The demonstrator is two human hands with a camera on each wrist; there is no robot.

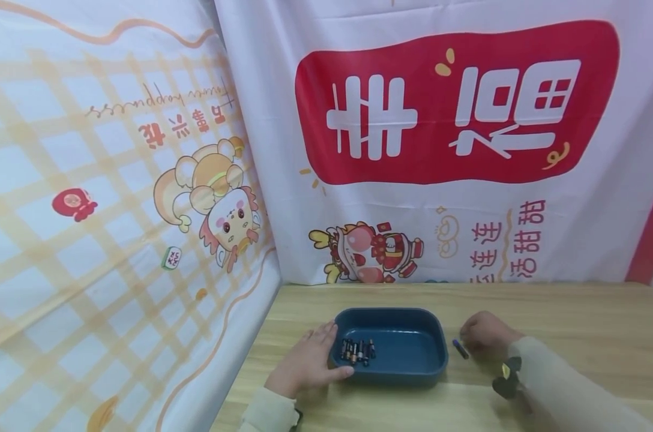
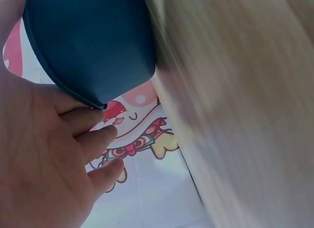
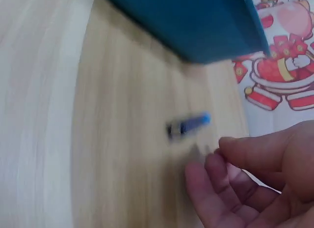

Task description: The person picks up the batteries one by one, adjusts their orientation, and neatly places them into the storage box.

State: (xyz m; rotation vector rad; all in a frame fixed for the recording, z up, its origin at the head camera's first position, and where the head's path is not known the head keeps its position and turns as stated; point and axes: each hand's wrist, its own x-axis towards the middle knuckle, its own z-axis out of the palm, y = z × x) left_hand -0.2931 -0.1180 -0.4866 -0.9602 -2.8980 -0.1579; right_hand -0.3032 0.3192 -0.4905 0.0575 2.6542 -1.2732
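Observation:
A dark blue rectangular bin stands on the table, with several small batteries lying together at its left end. My left hand rests against the bin's left side, fingers extended along the wall and thumb at the near rim. In the left wrist view, the fingers touch the bin's edge. To the right of the bin lies a small dark cylinder with a blue end, blurred in the right wrist view. Just beside it, apart from it, is my right hand, its fingers loosely curled with nothing visible between them.
The wooden table extends to both sides of the bin. A white printed cloth hangs behind its far edge, and a checked cloth hangs along the left. A dark wrist strap is on the right wrist.

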